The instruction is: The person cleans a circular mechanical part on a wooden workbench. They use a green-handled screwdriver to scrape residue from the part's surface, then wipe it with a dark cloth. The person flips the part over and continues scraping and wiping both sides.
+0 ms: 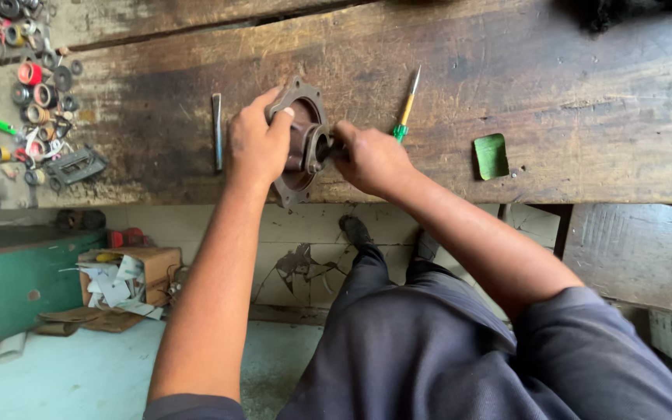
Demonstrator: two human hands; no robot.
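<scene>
**Both hands on a rusty metal part at the bench edge**

A person stands a rusty metal flange point(299, 140) on its edge on a worn wooden bench point(585, 93), close to the bench's near edge. The left hand point(257, 144) is closed on the flange from the nine o'clock side, with the thumb lying over the upper rim and the fingers wrapped behind. The right hand point(371, 159) sits at three o'clock of the flange, curled shut against the round hub that sticks out of its middle; whether it pinches a small piece there cannot be told.

A thin metal rod point(217, 131) lies on the bench just beside the left hand, at its nine o'clock. A screwdriver point(406, 105) with a yellow and green handle lies at about one o'clock of the right hand, near it. A small green card point(491, 155) lies further off at three o'clock. A heap of small rings and washers point(40, 101) is spread well apart at the bench's far nine o'clock end.
</scene>
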